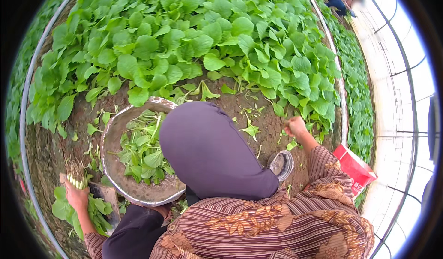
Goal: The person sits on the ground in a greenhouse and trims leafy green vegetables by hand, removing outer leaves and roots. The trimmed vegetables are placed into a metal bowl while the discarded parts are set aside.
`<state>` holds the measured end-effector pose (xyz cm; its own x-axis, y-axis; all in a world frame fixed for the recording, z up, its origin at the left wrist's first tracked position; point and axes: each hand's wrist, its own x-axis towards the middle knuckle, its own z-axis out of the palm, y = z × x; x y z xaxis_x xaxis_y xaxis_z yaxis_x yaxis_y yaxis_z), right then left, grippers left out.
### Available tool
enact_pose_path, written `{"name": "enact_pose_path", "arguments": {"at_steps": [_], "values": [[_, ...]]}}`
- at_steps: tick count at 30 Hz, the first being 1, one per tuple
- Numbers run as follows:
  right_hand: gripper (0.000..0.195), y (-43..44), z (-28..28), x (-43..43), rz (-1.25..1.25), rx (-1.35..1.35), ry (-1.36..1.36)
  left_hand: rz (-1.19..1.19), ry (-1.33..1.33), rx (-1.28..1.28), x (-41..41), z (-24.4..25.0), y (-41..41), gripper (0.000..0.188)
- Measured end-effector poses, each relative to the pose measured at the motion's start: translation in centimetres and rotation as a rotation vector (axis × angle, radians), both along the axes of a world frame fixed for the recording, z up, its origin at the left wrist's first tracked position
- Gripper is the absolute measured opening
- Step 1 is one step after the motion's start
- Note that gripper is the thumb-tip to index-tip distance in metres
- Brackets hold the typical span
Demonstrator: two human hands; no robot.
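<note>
At the lower left, my left hand [77, 195] is closed around a bunch of leafy green seedlings [95, 210], with pale stems and brown roots sticking up past the fingers. It is beside a flat board [109, 198]. My right hand [296, 126] is over the soil to the right of my knee, fingers curled, close to the edge of the leafy plants; whether it holds anything small cannot be told. Between my left hand and my raised knee is a round, shallow basin [114, 148] with a pale rim, holding loose picked greens [148, 155].
A dense bed of leafy greens [207, 34] fills the area ahead, bordered by a pale hose or pipe [26, 96] and a pale strip [341, 86]. A red bag [356, 172] lies at my right. Another person [341, 1] crouches far off, upper right.
</note>
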<state>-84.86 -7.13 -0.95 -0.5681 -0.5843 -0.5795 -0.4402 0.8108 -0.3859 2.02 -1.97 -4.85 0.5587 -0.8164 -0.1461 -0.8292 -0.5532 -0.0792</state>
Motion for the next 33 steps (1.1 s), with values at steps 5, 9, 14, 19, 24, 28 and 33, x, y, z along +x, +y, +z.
{"name": "enact_pose_path", "arguments": {"at_steps": [5, 9, 14, 19, 24, 28, 33], "values": [[0.048, 11.7, -3.2, 0.7, 0.040, 0.537, 0.139, -0.010, -0.040, 0.028, 0.4, 1.8, 0.3, 0.104], [0.063, 14.1, -5.8, 5.4, -0.075, 0.561, -0.006, -0.024, 0.029, 0.024, 1.2, 1.9, -0.2, 0.109], [0.042, 14.8, -9.4, 9.6, 0.201, 0.453, 0.409, 0.013, 0.025, 0.052, 0.2, 2.1, -0.7, 0.110], [0.039, 11.5, -11.0, 10.6, 0.239, 0.211, 0.580, 0.036, 0.005, 0.031, -0.4, 2.4, -0.8, 0.111], [0.041, 4.7, -11.0, 14.8, 0.560, -0.014, 0.606, 0.044, -0.010, 0.064, -1.0, 2.2, -1.1, 0.110], [0.035, 1.0, -13.2, 18.4, 0.825, -0.171, 0.645, 0.009, -0.100, 0.037, 0.5, 1.3, -0.3, 0.110], [0.037, 0.4, -12.7, 19.7, 0.896, -0.253, 0.641, 0.045, -0.066, 0.063, 0.8, 1.3, -0.4, 0.111]]}}
